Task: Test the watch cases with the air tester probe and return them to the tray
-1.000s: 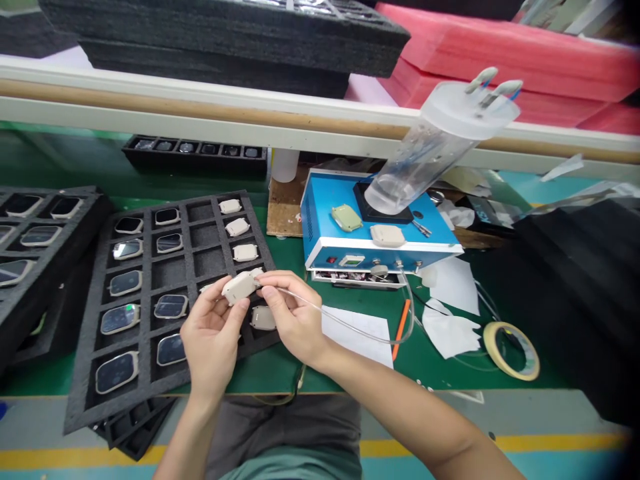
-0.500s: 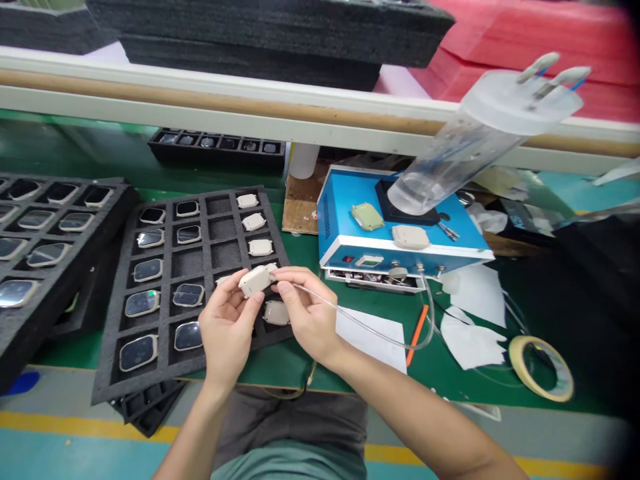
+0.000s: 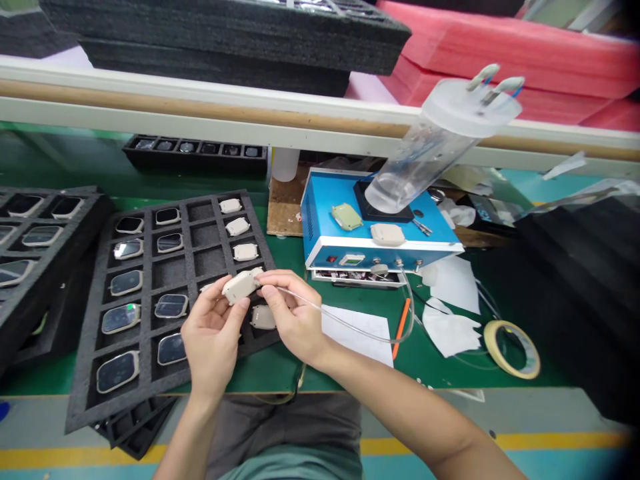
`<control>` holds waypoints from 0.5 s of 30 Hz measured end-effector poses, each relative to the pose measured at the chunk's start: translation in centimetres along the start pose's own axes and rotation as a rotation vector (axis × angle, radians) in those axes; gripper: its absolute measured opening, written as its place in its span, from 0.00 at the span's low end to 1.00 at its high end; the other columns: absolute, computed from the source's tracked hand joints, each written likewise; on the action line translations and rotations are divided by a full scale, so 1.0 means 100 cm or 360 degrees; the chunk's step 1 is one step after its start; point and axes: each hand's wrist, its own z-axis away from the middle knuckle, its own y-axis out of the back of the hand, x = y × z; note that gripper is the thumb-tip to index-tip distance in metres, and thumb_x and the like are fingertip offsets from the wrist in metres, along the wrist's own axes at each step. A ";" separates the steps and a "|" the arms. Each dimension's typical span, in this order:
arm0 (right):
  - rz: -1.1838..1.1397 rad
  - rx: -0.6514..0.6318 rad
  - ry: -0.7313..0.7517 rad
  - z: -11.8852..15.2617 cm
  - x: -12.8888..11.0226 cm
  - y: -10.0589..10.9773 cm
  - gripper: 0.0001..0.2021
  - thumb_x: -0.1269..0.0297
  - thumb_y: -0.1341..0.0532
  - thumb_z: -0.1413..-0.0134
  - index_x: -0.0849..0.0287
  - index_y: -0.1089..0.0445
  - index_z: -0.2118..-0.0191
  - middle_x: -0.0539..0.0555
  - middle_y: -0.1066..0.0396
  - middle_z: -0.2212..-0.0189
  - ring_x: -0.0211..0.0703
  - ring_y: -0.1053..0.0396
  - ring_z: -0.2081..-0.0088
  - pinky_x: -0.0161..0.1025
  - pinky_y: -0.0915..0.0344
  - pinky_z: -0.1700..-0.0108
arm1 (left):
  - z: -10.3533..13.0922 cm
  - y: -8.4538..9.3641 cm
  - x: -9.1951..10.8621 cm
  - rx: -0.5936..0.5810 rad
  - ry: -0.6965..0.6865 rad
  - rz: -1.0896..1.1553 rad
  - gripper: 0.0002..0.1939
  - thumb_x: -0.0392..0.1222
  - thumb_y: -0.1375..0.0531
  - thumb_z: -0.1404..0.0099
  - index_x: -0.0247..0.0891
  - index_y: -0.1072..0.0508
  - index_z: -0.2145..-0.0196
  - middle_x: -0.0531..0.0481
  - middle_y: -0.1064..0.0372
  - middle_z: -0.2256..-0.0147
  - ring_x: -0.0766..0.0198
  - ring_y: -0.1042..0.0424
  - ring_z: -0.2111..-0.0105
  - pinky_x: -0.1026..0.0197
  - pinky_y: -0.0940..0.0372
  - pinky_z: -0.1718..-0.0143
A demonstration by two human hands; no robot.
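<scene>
Over the black foam tray [image 3: 147,287], my left hand [image 3: 213,330] grips a beige watch case [image 3: 241,286] between thumb and fingers. My right hand [image 3: 295,317] pinches the end of a clear tube [image 3: 350,325] against the right side of that case. The tube runs to a port on the front of the blue machine [image 3: 320,207]. What exactly the tube end meets is hidden by my fingertips. Watches with dark screens fill the tray's left columns, and beige cases lie in its right column. A green case [image 3: 346,217] and another beige case [image 3: 389,234] rest on the machine.
A clear cylinder [image 3: 415,160] leans on the machine. A second foam tray [image 3: 90,233] stands at the left. White paper [image 3: 367,327], an orange stick [image 3: 401,328] and a tape roll [image 3: 530,363] lie rightward. A shelf rail [image 3: 200,110] crosses behind.
The whole view has shifted, so the tray, machine and hands appear further left. Both hands keep their hold on the case and tube.
</scene>
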 end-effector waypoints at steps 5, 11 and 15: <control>0.0027 -0.0002 -0.0012 0.000 -0.001 0.000 0.07 0.61 0.36 0.32 0.53 0.20 0.57 0.57 0.20 0.56 0.45 0.20 0.53 0.41 0.18 0.52 | 0.000 0.000 0.000 -0.0001 0.0000 -0.0019 0.23 0.42 0.24 0.40 0.39 0.21 0.48 0.42 0.19 0.50 0.52 0.18 0.50 0.55 0.24 0.45; 0.0020 -0.0001 -0.0004 0.000 -0.001 0.000 0.06 0.62 0.36 0.31 0.53 0.20 0.56 0.56 0.20 0.56 0.45 0.20 0.53 0.40 0.19 0.52 | -0.001 0.000 -0.001 0.0001 0.0004 -0.0032 0.23 0.43 0.24 0.40 0.38 0.21 0.48 0.42 0.19 0.50 0.52 0.18 0.50 0.54 0.24 0.45; -0.0019 -0.0007 -0.0008 0.001 0.000 0.000 0.06 0.64 0.35 0.31 0.53 0.20 0.56 0.56 0.21 0.55 0.45 0.21 0.52 0.40 0.19 0.52 | -0.001 -0.001 -0.001 0.0009 0.0000 -0.0007 0.23 0.42 0.24 0.41 0.38 0.20 0.49 0.43 0.19 0.51 0.53 0.18 0.51 0.56 0.24 0.45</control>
